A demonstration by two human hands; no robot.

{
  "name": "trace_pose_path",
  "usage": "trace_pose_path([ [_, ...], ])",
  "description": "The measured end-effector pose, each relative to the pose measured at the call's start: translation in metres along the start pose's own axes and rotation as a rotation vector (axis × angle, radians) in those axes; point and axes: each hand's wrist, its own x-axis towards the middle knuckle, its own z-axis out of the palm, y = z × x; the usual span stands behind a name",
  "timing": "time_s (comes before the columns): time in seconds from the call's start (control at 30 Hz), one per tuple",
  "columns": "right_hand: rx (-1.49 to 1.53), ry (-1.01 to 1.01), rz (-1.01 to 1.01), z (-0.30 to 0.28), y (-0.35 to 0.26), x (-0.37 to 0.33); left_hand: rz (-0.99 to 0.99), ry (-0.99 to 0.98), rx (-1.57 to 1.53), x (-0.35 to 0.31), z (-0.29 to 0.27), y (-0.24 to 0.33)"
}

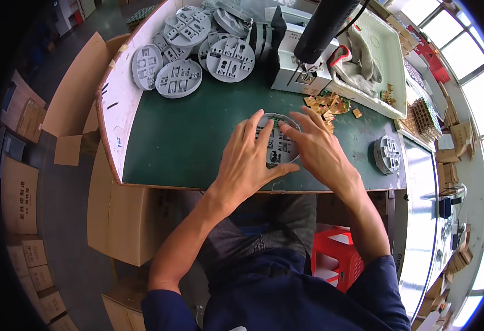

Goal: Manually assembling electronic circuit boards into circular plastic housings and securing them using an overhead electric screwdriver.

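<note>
A round grey fixture plate (278, 144) with several cut-out pockets lies on the dark green table (175, 143) near its front edge. My left hand (247, 160) rests flat on the plate's left side, fingers spread over it and thumb along its lower rim. My right hand (316, 146) covers the plate's right side, its fingertips pressing at the plate's upper right. A heap of small tan and green parts (326, 105) lies just beyond my right hand. Whether a part sits under my fingers is hidden.
A pile of similar grey round plates (192, 44) fills the table's far left. A short stack of them (387, 153) stands at the right. A white machine (300, 69) with a black tube, a white tray (382, 55) holding grey gloves, cardboard boxes and a red stool (338, 259) surround the table.
</note>
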Motion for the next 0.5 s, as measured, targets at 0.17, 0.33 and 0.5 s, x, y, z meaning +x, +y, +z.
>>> trace_pose_path([
  [0.17, 0.773, 0.379, 0.325, -0.042, 0.03, 0.044, -0.009, 0.019, -0.002, -0.002, 0.006, -0.001],
  [0.33, 1.204, 0.542, 0.01, -0.093, 0.023, 0.11, -0.005, 0.014, -0.032, 0.002, 0.007, 0.0],
  [0.5, 1.467, 0.528, -0.036, -0.094, 0.015, 0.146, -0.053, -0.01, -0.045, -0.002, 0.003, -0.001],
])
